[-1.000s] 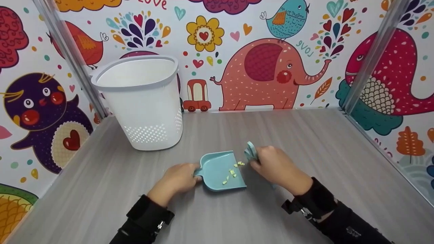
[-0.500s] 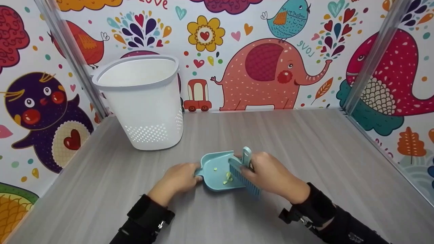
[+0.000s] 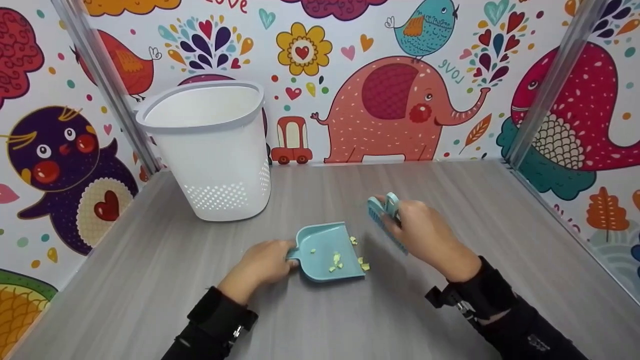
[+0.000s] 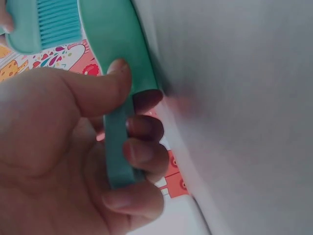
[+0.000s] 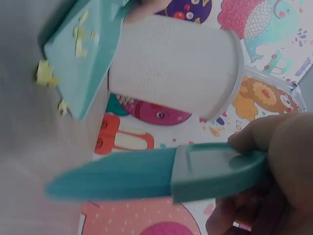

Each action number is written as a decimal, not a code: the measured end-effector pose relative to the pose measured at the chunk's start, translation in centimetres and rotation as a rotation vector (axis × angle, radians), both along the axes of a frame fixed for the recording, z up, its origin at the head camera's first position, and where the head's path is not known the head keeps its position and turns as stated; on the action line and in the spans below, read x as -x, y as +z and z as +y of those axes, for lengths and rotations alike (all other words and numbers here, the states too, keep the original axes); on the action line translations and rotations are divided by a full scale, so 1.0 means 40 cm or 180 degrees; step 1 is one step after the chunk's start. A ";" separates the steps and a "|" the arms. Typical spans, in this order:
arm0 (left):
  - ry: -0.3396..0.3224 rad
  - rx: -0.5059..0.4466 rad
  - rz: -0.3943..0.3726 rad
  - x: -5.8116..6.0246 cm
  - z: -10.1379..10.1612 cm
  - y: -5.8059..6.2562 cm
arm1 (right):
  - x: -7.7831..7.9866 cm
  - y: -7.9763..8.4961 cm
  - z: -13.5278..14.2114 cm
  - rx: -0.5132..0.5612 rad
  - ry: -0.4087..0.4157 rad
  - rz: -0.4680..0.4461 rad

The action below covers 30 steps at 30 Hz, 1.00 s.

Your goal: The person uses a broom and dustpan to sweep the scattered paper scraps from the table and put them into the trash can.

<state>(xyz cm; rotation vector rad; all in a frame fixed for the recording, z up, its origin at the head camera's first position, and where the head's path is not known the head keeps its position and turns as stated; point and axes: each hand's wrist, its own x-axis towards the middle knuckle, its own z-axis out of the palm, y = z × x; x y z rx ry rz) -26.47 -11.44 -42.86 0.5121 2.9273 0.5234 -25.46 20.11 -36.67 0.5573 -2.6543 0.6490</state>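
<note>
My left hand (image 3: 265, 261) grips the handle (image 4: 118, 152) of a light blue dustpan (image 3: 316, 265), which lies on the table with its lip facing right. Several small pale yellow scraps (image 3: 336, 258) lie inside the pan. More scraps (image 3: 364, 265) sit at the lip, partly on the tabletop. To the right, my right hand (image 3: 425, 232) holds a light blue hand brush (image 5: 210, 166), apart from the pan. Its bristles (image 5: 117, 174) look slightly blurred in the right wrist view and point toward the table. Fingers hide part of the brush in the head view.
A tall white basket (image 3: 220, 160) with a grey rim stands at the back left of the grey wood-grain table (image 3: 450, 190). Cartoon-printed panels (image 3: 310, 100) and metal posts (image 3: 555, 80) bound the table at the back and sides.
The brush came left over the dustpan's lip, then moved back right and farther away. Scraps in the pan shifted, and some now lie at the lip. The left hand stayed in place.
</note>
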 end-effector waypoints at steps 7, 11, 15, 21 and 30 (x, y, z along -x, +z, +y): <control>0.0015 0.0012 -0.0007 -0.001 0.001 -0.001 | 0.038 -0.042 0.032 -0.0763 -0.0306 0.0510; 0.0034 0.0051 -0.0027 -0.002 0.002 -0.001 | 0.044 -0.068 0.021 -0.0885 -0.0218 0.0480; 0.0073 0.0055 -0.0051 -0.002 0.003 0.001 | 0.033 -0.079 -0.010 -0.0796 -0.0039 0.0350; 0.0112 0.0033 -0.0073 -0.001 0.002 0.000 | -0.002 -0.074 -0.057 -0.0615 0.0145 0.0162; 0.0052 0.0013 -0.0028 -0.004 0.002 0.004 | -0.033 -0.079 -0.088 -0.0222 0.0520 0.0054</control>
